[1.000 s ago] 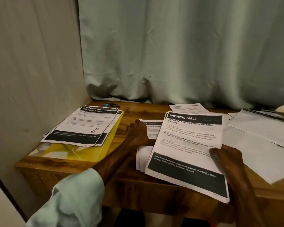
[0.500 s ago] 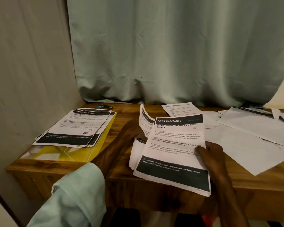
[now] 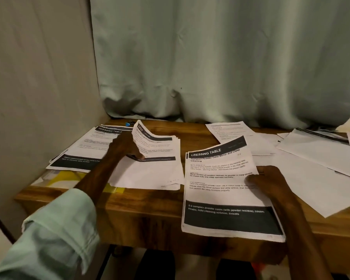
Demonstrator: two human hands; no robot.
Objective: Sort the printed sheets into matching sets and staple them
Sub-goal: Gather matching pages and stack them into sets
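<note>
My right hand grips the right edge of a printed set headed "DRESSING TABLE", which hangs over the wooden table's front edge. My left hand pinches the curled-up top sheet of a smaller stack of printed sheets lying at the table's middle. A further printed pile headed "DRESSING TABLE" lies at the left on a yellow folder. A small blue and black object, perhaps a stapler, sits at the back left.
Loose white sheets spread over the right half of the table, and one printed page lies at the back. A wall closes the left side and a pale green curtain hangs behind.
My left hand has carried the smaller stack leftward, toward the pile on the yellow folder, and its top sheet curls up. My right hand still holds the big set, now further right.
</note>
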